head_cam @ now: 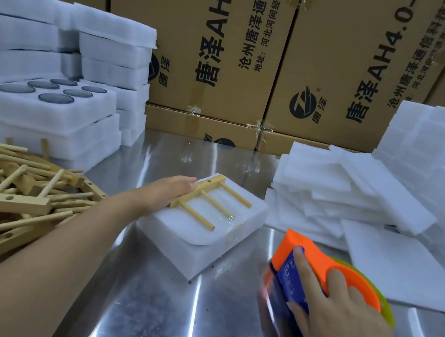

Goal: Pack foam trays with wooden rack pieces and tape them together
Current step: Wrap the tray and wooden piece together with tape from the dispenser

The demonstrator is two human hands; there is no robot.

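A white foam tray block (195,248) lies tilted on the steel table in the middle. On top of it rests a wooden rack piece (208,200), a bar with three pegs, under a strip of clear tape. My left hand (170,193) presses on the bar's left side and the tray's edge. My right hand (339,307) grips an orange and blue tape dispenser (317,266) on the table, to the right of the tray.
A heap of loose wooden rack pieces (3,189) fills the left. Stacked foam trays (51,120), one showing dark round discs, stand behind it. Flat foam sheets (358,198) pile up at right. Cardboard boxes (221,49) wall the back. Steel table (187,325).
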